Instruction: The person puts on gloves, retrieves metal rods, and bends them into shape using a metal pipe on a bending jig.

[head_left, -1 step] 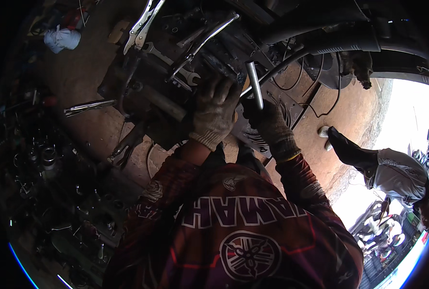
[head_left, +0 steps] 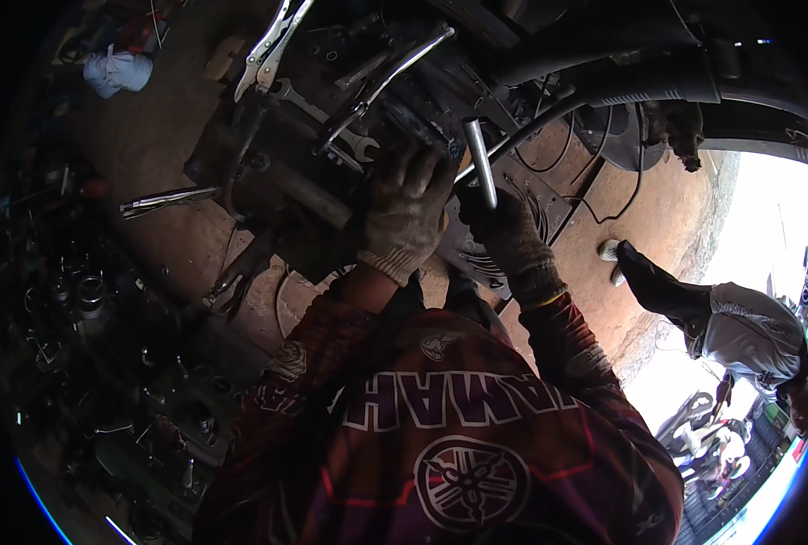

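1. The left hand (head_left: pixel 402 213), in a grimy knitted work glove, has its fingers bent forward and side by side. What lies beneath them is hidden, so whether they grip anything I cannot tell.
2. The right hand (head_left: pixel 513 232), gloved alike with a yellow-edged cuff, has its fingers curled closed on the near end of a straight, bright silver metal tube (head_left: pixel 479 159). The tube runs forward from these fingers, leaning slightly left; the finer detail of the grip is too dark to make out.
3. Just left of the left fingers is the near end of a flat grey steel open-ended wrench (head_left: pixel 322 118), slanting away forward and left.
4. Ahead of the left fingers, a silver, long-handled metal clamping tool (head_left: pixel 390 77) crosses near the wrench.
5. Farther forward and left of those fingers are silver steel locking pliers (head_left: pixel 263 59).
6. Left of the left hand lies a thick, round, dull grey metal bar (head_left: pixel 309 193); well beyond it, slim chrome pliers (head_left: pixel 168 202).
7. Right of the right fingers, a thin black cable (head_left: pixel 640 177) bends downward.
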{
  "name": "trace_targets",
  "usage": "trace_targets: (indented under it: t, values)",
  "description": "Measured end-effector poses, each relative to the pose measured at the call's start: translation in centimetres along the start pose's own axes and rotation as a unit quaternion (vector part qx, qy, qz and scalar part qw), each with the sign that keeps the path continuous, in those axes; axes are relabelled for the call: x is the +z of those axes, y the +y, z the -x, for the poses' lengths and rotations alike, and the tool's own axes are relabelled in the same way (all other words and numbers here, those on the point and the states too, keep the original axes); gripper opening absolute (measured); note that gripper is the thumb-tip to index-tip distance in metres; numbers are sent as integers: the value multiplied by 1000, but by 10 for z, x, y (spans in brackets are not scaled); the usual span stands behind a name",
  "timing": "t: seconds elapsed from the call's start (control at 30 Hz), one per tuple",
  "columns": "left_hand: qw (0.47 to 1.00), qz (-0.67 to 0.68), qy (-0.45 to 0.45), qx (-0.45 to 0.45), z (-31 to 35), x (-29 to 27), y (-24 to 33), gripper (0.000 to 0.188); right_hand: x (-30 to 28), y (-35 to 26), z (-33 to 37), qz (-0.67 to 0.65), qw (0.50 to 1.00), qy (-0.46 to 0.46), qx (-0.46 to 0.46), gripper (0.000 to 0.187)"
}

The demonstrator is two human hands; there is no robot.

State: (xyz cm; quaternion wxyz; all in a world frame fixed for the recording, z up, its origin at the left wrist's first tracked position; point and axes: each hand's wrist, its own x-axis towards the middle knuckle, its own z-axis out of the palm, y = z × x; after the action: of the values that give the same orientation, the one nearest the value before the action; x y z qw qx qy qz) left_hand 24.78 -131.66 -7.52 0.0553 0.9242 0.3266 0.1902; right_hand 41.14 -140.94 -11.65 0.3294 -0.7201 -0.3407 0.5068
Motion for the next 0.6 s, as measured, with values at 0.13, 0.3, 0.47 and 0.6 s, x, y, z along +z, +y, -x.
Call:
trace_targets:
  t: [0.13,0.3,0.47,0.6]
  values:
    - [999,40,30,-5,-1,3,-4,43,2,-7,-1,89,994,41,-40,42]
    - [998,56,34,-12,0,3,-4,43,-2,-3,0,89,995,29,-28,39]
    - [999,45,28,-10,-2,0,-4,39,-2,-17,2,103,994,18,-30,33]
    - [997,60,38,-8,0,5,-6,37,-1,-20,5,125,989,28,-75,31]
